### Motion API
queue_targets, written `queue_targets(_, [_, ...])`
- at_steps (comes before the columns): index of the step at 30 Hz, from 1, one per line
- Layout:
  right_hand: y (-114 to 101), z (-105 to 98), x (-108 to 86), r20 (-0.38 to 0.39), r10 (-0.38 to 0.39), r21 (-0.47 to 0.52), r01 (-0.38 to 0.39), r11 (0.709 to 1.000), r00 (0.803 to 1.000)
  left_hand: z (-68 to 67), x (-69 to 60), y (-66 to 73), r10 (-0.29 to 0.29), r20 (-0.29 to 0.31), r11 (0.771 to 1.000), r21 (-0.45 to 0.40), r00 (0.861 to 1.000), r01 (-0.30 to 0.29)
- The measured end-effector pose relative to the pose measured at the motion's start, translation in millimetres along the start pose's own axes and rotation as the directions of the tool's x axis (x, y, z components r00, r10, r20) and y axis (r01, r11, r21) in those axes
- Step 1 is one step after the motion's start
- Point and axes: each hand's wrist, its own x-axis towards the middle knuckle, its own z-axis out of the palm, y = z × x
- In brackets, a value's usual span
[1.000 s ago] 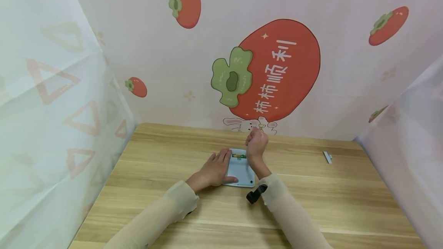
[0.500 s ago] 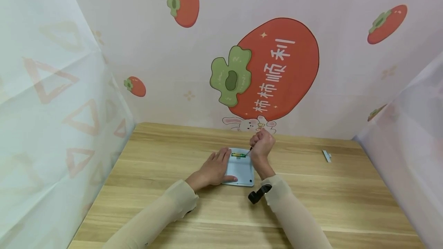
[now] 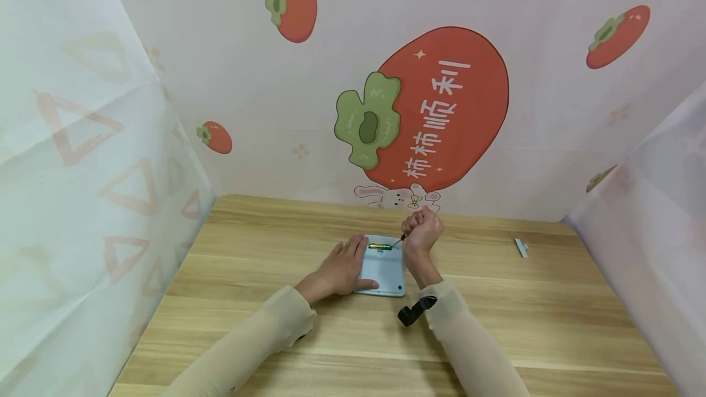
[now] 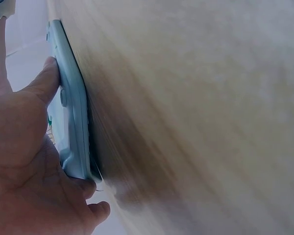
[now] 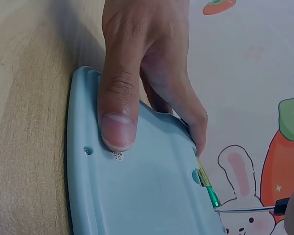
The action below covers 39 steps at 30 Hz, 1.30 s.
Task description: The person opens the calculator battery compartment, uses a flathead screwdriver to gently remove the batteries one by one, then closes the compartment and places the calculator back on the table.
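Note:
A light blue device (image 3: 385, 271) lies on the table, its compartment showing a green and yellow battery (image 3: 379, 247). My left hand (image 3: 339, 269) grips the device's left side; in the right wrist view its thumb (image 5: 120, 129) presses on the back and other fingers reach the compartment end. My right hand (image 3: 421, 234) is curled round a dark-handled screwdriver; its thin metal shaft (image 3: 397, 242) reaches the battery's right end. In the right wrist view the shaft (image 5: 245, 210) meets the green end of the battery (image 5: 211, 196).
A small light blue cover piece (image 3: 521, 248) lies at the back right of the wooden table (image 3: 474, 342). Behind stands a white backdrop (image 3: 248, 48) with printed red fruit. A black strap hangs at the right wrist.
My right hand has moved a little to the right, bringing the screwdriver shaft and more of the battery into view. My left hand and the device have stayed in place.

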Motion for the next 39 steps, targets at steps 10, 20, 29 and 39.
queue_targets(10, [0.7,3.7,-5.8,0.034,-0.024,-0.102,0.027,0.994,0.999,-0.5,-1.1,1.6,0.013,-0.006,1.0,0.008,1.0,-0.013])
queue_targets(20, [0.3,9.9,-12.2,0.106,-0.038,-0.24,0.063,0.969,0.994,-6.3,-4.3,4.4,0.019,0.001,1.0,0.01,1.0,-0.019])
queue_targets(29, [6.1,12.4,-12.3,0.197,-0.045,-0.31,0.106,0.945,0.979,-4.3,-2.2,2.3,0.014,0.01,1.0,0.005,1.0,-0.014])
queue_targets(39, [11.2,13.2,-11.7,0.235,-0.055,-0.32,0.13,0.938,0.97,2.4,0.0,-1.6,0.011,-0.014,1.0,0.016,1.0,-0.011])
